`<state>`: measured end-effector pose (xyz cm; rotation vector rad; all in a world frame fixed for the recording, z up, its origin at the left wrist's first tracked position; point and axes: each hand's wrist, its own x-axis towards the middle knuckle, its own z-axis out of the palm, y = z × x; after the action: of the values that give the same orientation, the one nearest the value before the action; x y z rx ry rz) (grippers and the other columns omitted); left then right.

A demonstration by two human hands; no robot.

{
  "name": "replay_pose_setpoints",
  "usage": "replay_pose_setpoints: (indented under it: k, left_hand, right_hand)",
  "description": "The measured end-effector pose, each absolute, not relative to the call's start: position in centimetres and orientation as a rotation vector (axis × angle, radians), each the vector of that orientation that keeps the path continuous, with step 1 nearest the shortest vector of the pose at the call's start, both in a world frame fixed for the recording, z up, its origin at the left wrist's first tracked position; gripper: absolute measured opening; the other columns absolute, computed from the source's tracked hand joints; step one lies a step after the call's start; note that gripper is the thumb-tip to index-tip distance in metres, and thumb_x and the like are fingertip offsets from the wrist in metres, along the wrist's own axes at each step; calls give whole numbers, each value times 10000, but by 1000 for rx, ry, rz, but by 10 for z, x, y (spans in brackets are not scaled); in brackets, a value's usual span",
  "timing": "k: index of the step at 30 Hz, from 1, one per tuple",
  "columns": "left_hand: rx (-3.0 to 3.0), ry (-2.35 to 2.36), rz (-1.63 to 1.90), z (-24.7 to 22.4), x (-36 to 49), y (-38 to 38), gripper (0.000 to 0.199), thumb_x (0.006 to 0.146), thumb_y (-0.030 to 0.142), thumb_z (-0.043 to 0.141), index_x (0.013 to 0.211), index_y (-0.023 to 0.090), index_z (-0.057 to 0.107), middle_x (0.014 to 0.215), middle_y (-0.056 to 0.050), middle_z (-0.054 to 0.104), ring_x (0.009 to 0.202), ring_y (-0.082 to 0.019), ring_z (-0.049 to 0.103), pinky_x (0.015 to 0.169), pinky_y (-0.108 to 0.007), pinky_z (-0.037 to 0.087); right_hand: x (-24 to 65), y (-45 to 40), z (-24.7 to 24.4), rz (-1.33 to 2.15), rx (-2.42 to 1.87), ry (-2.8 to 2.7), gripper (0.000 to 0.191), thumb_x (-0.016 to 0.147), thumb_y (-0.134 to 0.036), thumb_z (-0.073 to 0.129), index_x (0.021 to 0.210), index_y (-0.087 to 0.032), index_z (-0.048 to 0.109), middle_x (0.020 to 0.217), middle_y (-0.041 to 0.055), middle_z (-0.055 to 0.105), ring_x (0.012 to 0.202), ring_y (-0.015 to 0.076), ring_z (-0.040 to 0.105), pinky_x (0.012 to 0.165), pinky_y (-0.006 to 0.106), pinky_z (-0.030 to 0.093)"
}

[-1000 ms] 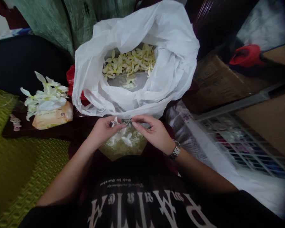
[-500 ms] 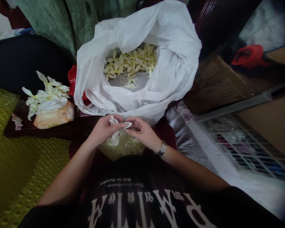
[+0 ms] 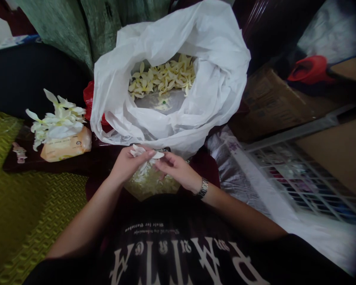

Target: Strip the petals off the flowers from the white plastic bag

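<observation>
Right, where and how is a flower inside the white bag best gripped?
Likely a light pinch at the petal base of a flower on the near edge of the heap, coming from the near side down through the open mouth of the white bag: bare bottom shows in front of the heap, and the petals look thin.

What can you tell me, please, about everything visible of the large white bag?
The bag looks like thin plastic, white and crumpled, with loose folds all around. It sits upright, mouth wide open. Inside, yellow-white flowers heap along the far side; nearer lies a grey surface with a small green spot. Red plastic shows against its left edge. Whether the left hand or right hand touches its near edge, I cannot tell.
</observation>
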<state>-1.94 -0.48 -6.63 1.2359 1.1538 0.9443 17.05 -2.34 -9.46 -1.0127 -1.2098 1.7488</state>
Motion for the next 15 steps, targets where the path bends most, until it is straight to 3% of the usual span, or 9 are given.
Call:
replay_pose_setpoints:
  k: [7,12,15]
  left_hand:
    - [1308,1197,1170,-66,-15,-6,245,756,404,839,798,176,757,809,-17,715,737,-141,618,735,-267,499]
    - [1277,1273,1208,-62,-26,-1,262,749,412,846,848,179,776,801,-17,727,708,-130,603,728,-266,492]
    - [1422,1349,1097,-59,-31,1,339,716,426,865,923,174,776,832,-36,731,743,-155,624,736,-286,506]
  right_hand:
    - [171,-24,-92,1649,-1078,-1159,312,766,-487,775,743,-204,646,719,-1,663,684,153,615,622,285,539]
    - [183,-23,-98,1528,-1194,-1247,254,791,-427,744,717,-195,673,677,-12,664,617,142,600,638,294,532]
    - [190,-21,-106,1403,-1268,-1438,237,838,-423,703,846,-186,722,808,22,731,734,170,667,737,321,548]
